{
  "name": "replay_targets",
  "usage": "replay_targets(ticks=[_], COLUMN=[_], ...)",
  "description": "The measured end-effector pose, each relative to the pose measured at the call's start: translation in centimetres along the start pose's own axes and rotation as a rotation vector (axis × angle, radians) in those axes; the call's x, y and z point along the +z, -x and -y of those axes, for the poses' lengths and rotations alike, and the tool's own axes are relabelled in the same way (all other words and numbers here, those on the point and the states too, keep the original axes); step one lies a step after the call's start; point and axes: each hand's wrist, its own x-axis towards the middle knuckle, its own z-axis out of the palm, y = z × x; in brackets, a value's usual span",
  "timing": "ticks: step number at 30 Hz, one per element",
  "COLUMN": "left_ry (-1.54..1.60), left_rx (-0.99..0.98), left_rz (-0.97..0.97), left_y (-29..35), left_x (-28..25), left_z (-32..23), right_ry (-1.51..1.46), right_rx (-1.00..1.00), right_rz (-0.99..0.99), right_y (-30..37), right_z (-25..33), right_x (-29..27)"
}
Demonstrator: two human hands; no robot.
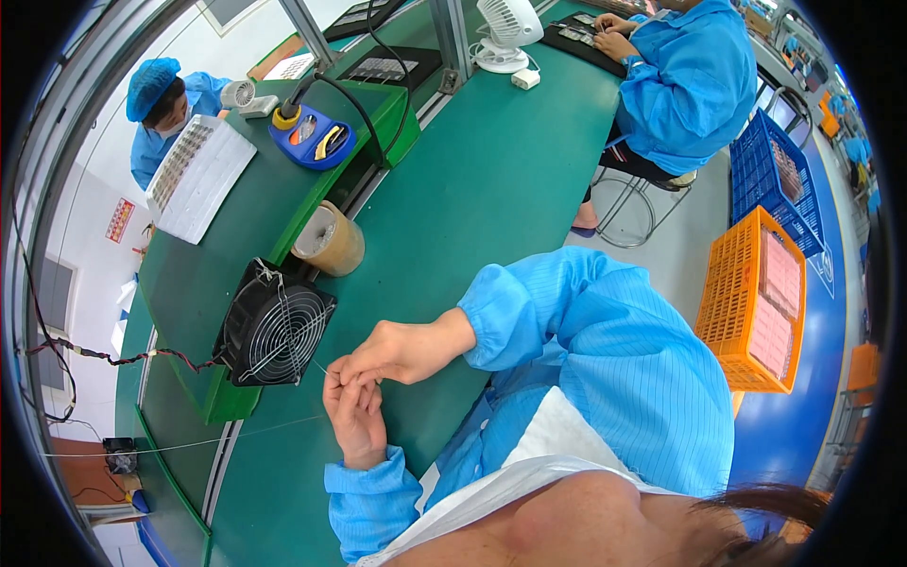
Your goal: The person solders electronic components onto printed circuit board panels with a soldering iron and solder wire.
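My right hand (397,352) reaches in from a blue sleeve, its fingers pinched closed. My left hand (357,420) meets it at the fingertips, with its fingers curled shut. A short end of thin wire (320,366) sticks out from the pinch toward the fan. What lies between the fingertips is mostly hidden. A longer thin pale strand (189,445) stretches from the far left toward my left hand; its end there is hard to see. Just beyond the fingers stands a black fan with a round wire guard (288,333), its twisted cable (142,356) running left.
Behind the fan are a tape roll (331,241), a blue soldering-iron stand (312,139) and a raised green shelf (227,203). A white desk fan (505,33) stands farther along the bench (472,189). Two co-workers sit nearby. Orange (727,302) and blue crates (756,170) are at right.
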Motion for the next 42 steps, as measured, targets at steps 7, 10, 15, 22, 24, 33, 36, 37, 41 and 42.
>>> replay_targets(ticks=[7,10,15,22,24,33,36,37,41,42], left_ry=[0.031,0.027,0.031,0.068,0.038,0.061,0.075,0.078,0.092,0.092], left_rx=[-0.018,-0.026,-0.034,-0.059,-0.059,-0.056,-0.049,-0.058,-0.081,-0.080], left_rz=[0.026,0.028,0.008,0.008,-0.005,0.029,0.023,0.017,0.020,0.019], left_y=[-0.01,-0.04,-0.01,0.03,0.03,0.16,0.17,0.15,0.13,0.11], left_x=[-0.29,-0.03,0.01,-0.06,-0.05,-0.82,-0.59,-0.53,-0.17,-0.26], left_z=[-0.07,-0.24,-0.42,-0.29,-0.25,0.10,0.03,-0.01,-0.46,-0.39], right_ry=[0.106,0.121,0.203,0.178,0.214,0.192,0.179,0.180,0.133,0.122], right_rx=[-0.089,-0.108,-0.160,-0.227,-0.223,-0.179,-0.155,-0.155,-0.144,-0.133], right_rz=[0.041,0.035,0.019,-0.035,-0.034,0.030,0.050,0.050,0.053,0.043], right_y=[-0.03,0.05,-0.04,0.06,0.06,-0.07,-0.14,-0.13,-0.22,-0.27], right_z=[0.37,0.06,-0.03,0.37,0.07,-0.22,-0.04,-0.07,0.17,0.28], right_x=[-0.24,-0.18,-0.06,-0.11,-0.12,-0.23,-0.33,-0.37,-0.50,-0.52])
